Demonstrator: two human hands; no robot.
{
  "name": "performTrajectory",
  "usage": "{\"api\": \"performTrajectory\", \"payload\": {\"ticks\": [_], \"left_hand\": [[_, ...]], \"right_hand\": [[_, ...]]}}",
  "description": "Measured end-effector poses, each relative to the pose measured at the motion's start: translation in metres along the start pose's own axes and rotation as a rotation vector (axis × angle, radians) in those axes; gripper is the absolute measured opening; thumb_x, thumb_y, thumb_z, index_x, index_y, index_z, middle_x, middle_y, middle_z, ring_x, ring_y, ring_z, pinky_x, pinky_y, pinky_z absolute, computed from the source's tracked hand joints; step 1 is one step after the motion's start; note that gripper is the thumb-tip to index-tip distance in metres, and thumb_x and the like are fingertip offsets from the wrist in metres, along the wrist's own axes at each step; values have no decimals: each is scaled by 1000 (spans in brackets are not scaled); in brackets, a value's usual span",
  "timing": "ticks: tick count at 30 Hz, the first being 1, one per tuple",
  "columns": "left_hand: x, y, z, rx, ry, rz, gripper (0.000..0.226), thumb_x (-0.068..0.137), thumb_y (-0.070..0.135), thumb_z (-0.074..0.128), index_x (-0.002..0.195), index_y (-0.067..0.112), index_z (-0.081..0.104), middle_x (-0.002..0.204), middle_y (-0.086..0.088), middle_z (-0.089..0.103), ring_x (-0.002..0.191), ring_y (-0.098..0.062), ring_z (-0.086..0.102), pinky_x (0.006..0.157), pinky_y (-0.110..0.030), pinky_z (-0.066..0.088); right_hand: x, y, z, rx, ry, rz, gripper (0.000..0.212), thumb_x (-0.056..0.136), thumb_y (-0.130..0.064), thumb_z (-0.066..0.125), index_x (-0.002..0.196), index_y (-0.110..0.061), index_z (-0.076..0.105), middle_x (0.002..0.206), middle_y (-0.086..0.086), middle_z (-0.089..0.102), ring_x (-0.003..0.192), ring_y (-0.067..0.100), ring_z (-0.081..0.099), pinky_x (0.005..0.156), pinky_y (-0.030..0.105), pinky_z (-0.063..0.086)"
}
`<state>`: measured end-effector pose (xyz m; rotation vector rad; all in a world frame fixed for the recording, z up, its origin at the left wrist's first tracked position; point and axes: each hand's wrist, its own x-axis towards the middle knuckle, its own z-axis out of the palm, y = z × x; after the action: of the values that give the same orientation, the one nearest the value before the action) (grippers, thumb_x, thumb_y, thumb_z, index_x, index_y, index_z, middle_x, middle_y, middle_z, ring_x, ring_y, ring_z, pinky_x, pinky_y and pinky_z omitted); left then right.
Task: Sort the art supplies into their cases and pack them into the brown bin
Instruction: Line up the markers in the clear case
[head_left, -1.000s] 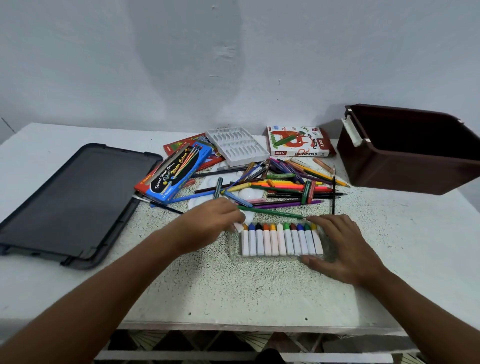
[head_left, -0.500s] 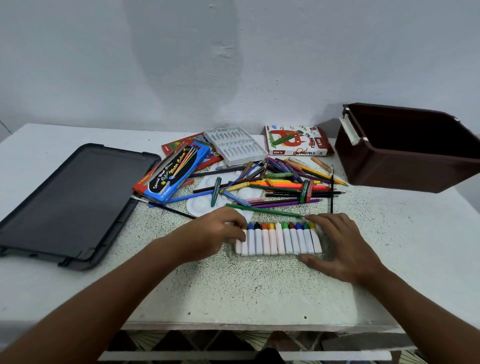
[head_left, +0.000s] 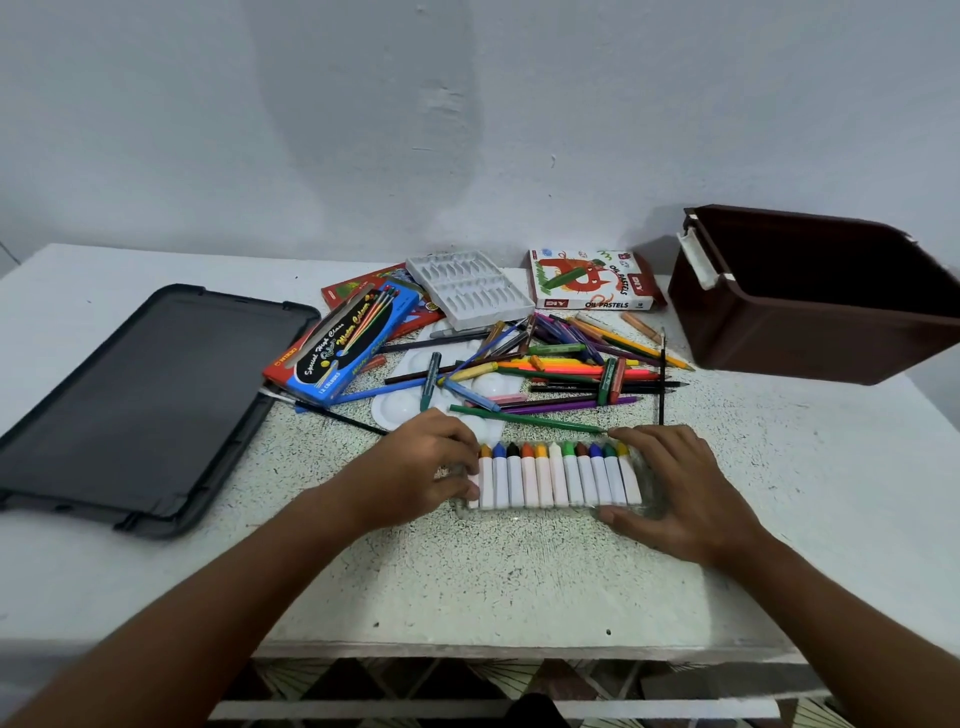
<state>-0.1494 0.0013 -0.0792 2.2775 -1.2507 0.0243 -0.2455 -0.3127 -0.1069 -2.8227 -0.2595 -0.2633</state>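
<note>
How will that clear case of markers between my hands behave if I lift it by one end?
The clear marker case looks thin and see-through, so it may flex or sag. The markers lie side by side and uncovered, so tilting could let them slide or roll out. Both the left hand and right hand at its ends seems safer.

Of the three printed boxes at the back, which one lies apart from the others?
The oil pastels box, alone right of the white tray; the blue box lies stacked on the red box.
</note>
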Motion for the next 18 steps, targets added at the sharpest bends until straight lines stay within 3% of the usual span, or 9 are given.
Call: {"api": "performTrajectory", "payload": {"ticks": [4,7,11,13,18], "left_hand": [[1,3,2,-24,5,-124,25,72,26,80,96,20,74,101,8,63,96,-11,51,82,-8,30],[1,6,0,-59,-12,-203,29,73,25,80,101,20,74,103,9,59,98,-7,54,85,-14,38],[3,11,-3,-150,-34,-322,30,71,19,82,100,17,75,104,7,56,84,-4,60,74,-4,41],[4,13,-3,-217,-14,-395,27,70,13,83,95,13,75,103,4,55,76,-5,64,70,-9,49],[6,20,0,-220,57,-459,18,71,13,82,89,11,77,95,5,55,82,-10,63,79,-22,55]], "right_hand": [[-1,-1,-1,-6,0,6,84,72,-82,48,138,-30,40,128,-8,51,112,10,39,89,35,40],[-1,-2,-1,-6,-7,12,85,72,-83,47,138,-30,40,128,-8,51,112,11,40,89,36,40],[-1,-4,-2,1,-11,19,85,72,-83,48,138,-30,40,129,-8,51,113,11,39,89,36,40],[-1,-4,-3,0,-16,24,85,72,-83,48,138,-30,41,128,-8,51,113,11,39,89,36,40],[-1,-5,-4,-3,-24,24,85,72,-84,47,138,-29,42,128,-8,51,112,10,39,88,35,40]]}}
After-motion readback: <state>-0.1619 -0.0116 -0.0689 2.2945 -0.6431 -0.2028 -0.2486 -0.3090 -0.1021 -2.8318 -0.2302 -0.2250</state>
